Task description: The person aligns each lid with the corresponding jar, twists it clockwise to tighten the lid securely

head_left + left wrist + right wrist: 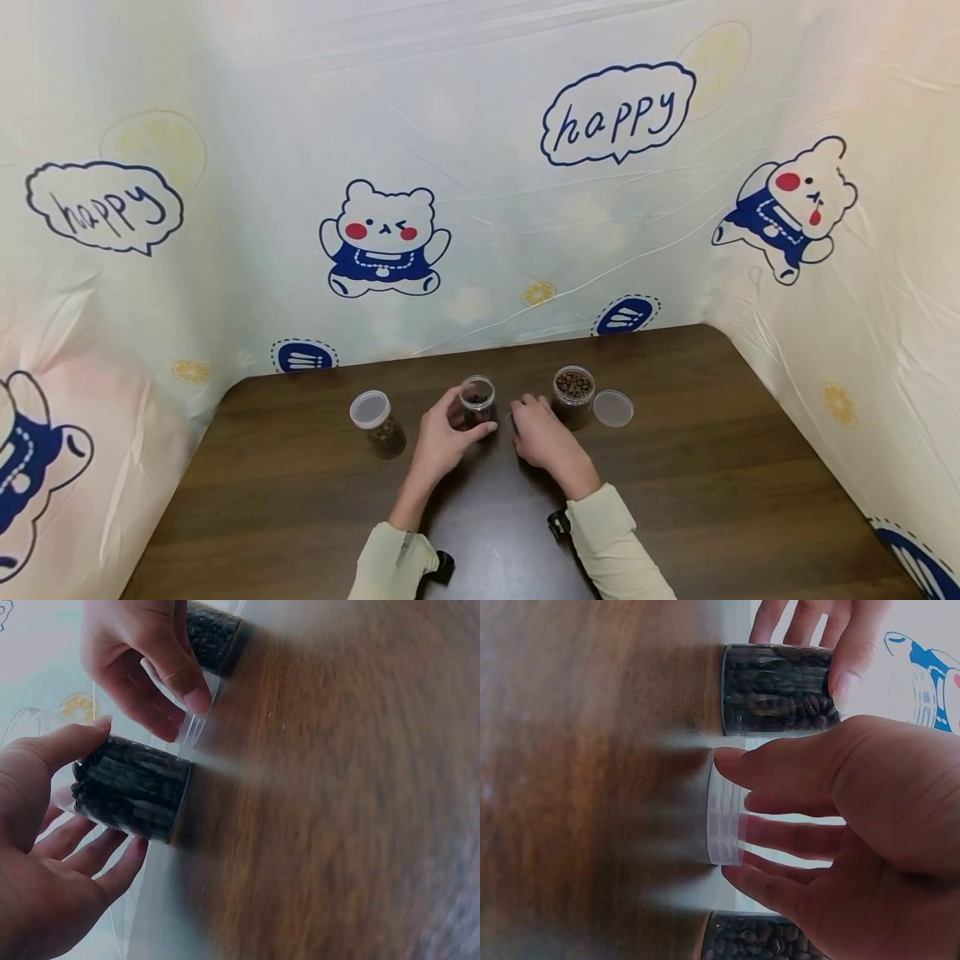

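An uncapped clear jar (478,405) of dark beans stands upright on the table; my left hand (442,435) grips its side, thumb in front and fingers behind, as the left wrist view also shows of the jar (135,787). Just to the right, my right hand (546,435) pinches a translucent lid (726,814) by its rim, down at the table surface. The lid and that jar are apart. Beside the right hand stands an open jar (573,398) filled with brown beans.
A second translucent lid (613,408) lies flat on the table right of the filled jar. At the left stands a capped jar (381,427) with brown contents. A printed cloth (480,208) hangs behind the wooden table (720,475).
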Available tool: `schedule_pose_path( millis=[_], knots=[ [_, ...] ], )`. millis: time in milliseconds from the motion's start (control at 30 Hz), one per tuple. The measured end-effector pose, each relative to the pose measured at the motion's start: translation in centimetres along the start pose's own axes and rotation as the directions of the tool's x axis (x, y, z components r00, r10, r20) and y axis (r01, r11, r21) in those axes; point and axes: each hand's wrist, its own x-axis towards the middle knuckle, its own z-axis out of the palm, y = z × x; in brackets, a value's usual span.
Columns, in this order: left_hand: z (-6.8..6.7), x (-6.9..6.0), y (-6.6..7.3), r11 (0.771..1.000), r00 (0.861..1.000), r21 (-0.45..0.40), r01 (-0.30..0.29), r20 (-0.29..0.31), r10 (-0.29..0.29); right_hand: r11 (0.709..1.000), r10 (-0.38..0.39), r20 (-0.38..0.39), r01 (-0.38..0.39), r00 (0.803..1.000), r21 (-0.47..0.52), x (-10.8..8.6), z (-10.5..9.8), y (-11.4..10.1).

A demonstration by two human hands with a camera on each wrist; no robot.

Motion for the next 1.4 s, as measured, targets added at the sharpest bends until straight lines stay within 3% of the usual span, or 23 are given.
schedule_pose_path(
  millis=[367,733,1133,1400],
  knots=[
    [-0.1,-0.1,0.2,1.0,1.0,-0.018,-0.003,-0.013,0.002,1.0,-0.027,0.001,0.027,1.0,-0.003,0.0,0.0,0.2],
    [-0.6,-0.3,1.1,1.0,0.999,-0.01,-0.029,-0.013,0.029,0.999,-0.019,0.05,0.017,0.999,0.031,-0.1,-0.8,-0.2],
    [-0.9,-1.2,2.3,0.998,0.998,-0.03,-0.062,-0.011,0.062,0.996,-0.061,0.065,0.057,0.996,0.062,-0.8,-2.9,-0.8],
    [-1.5,-2.3,3.4,0.994,0.994,-0.038,-0.104,0.039,0.105,0.995,-0.093,0.101,0.088,0.99,0.055,-1.7,-4.1,-1.1]
  ],
)
